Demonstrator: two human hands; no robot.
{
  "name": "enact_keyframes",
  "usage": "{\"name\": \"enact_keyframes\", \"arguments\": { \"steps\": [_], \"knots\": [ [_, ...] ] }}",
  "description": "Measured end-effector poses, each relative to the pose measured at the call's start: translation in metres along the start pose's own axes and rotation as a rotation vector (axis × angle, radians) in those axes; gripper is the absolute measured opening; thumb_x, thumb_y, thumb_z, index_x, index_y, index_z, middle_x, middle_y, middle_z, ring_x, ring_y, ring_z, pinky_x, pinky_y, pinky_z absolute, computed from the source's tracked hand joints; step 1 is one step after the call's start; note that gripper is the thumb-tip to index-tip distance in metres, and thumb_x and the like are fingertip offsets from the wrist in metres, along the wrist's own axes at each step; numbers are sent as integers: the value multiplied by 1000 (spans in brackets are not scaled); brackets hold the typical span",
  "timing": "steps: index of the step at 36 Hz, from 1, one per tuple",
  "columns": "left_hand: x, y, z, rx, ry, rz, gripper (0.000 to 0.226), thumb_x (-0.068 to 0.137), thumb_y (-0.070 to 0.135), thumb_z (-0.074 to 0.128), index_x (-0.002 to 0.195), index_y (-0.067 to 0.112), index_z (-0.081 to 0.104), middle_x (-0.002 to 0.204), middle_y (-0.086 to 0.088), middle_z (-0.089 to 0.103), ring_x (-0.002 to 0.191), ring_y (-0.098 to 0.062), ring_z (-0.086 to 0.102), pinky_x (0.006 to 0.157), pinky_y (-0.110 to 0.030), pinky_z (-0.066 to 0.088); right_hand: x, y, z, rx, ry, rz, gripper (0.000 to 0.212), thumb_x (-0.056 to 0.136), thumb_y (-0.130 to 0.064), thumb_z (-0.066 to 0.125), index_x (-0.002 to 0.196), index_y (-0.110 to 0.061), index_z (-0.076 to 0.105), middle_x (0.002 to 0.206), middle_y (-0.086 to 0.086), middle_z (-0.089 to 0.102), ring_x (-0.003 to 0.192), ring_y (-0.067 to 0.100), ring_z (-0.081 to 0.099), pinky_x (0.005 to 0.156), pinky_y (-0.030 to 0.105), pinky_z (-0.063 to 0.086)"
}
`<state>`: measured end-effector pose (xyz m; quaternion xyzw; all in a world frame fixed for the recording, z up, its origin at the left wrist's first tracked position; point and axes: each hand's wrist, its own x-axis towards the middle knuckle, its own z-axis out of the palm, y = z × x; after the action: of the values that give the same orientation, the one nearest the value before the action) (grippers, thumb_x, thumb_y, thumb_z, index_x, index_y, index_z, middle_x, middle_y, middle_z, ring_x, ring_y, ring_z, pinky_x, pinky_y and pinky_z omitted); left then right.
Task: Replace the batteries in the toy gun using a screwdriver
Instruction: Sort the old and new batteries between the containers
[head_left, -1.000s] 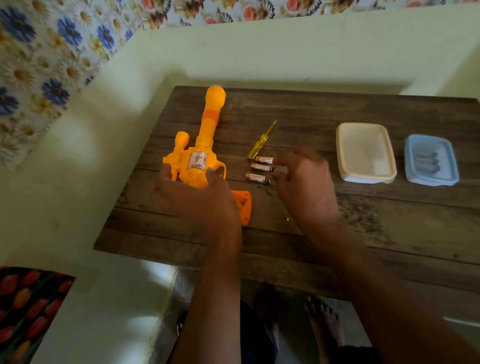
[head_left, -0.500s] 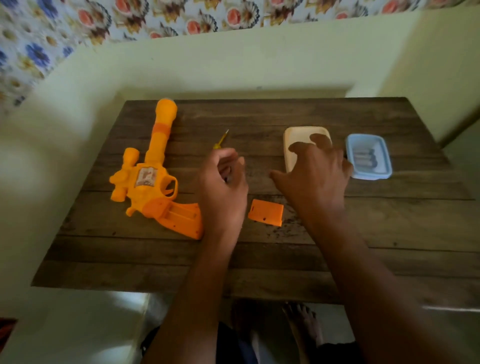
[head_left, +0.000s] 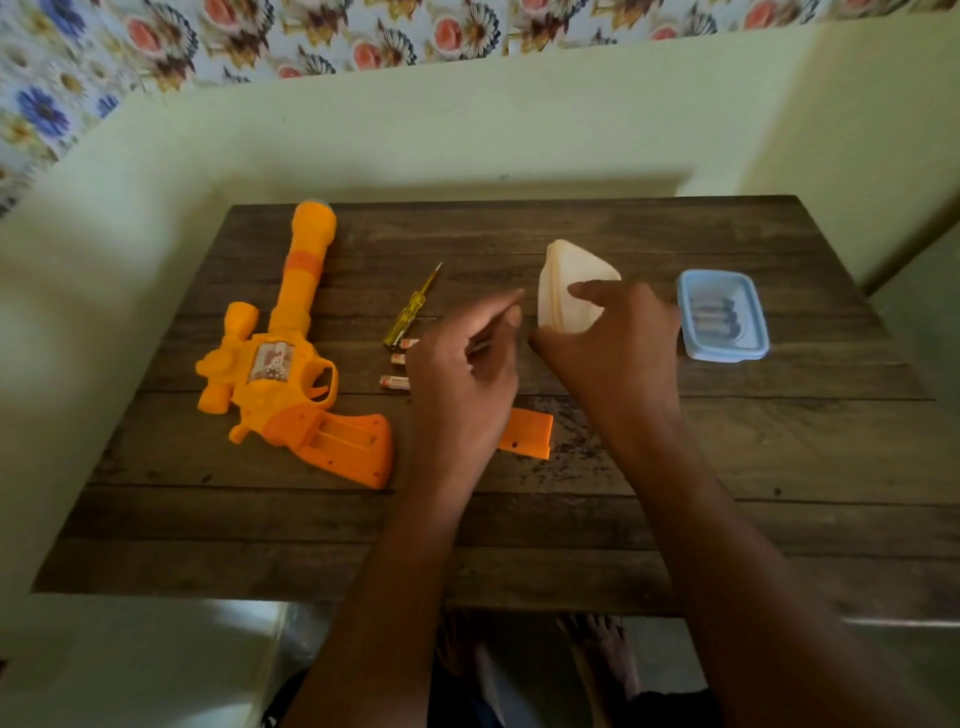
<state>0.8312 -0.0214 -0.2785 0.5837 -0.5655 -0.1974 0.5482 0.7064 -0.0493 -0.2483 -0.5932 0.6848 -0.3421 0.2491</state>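
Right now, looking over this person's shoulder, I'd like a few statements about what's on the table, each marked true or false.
1. The yellow-handled screwdriver lies on the dark wooden table, and neither hand holds it. True.
2. The battery compartment in the grip of the orange plastic toy gun is closed. False: it is open, and the flat orange cover lies on the table apart from the gun.
3. The right hand grips the cream plastic box, which is tilted up on edge. True.
4. The light-blue plastic box is empty. False: dark batteries lie in it.
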Motion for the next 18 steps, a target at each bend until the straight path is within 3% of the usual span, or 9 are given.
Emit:
{"name": "enact_keyframes", "arguments": {
  "steps": [3,6,8,11,18],
  "knots": [
    [-2,5,2,-27,-50,22,28,105,14,59,130,11,72,119,4,76,110,0,70,90,-16,55,3,0,-2,199,58,77,64,70,-42,85,128,-20,72,130,6,71,118,16,66,85,18,51],
    [-3,2,4,-89,-80,-64,33,107,22,55,137,14,67,126,3,74,115,-5,69,96,-33,60,8,1,-2,345,86,139,49,70,-35,86,117,-20,79,117,1,77,99,9,72,60,4,49],
    [-2,0,4,-162,-108,-157,38,108,29,53,142,17,63,133,1,70,122,-11,68,96,-43,61,9,2,-2,456,67,170,40,71,-32,86,109,-21,81,105,-3,80,91,8,74,65,18,60],
    [-1,7,0,-323,-147,-279,37,109,28,51,144,18,61,136,-7,68,122,-19,68,93,-44,63,7,2,-2,550,36,174,33,73,-32,86,104,-23,82,98,-6,80,91,10,75,75,39,65],
    [8,14,-12,-643,-117,-484,35,109,28,51,142,20,60,120,-6,77,113,-27,74,88,-52,63,-1,-9,-9,627,-21,-86,32,81,-23,84,113,-18,81,105,-4,81,95,4,76,76,27,62]
  ]
}}
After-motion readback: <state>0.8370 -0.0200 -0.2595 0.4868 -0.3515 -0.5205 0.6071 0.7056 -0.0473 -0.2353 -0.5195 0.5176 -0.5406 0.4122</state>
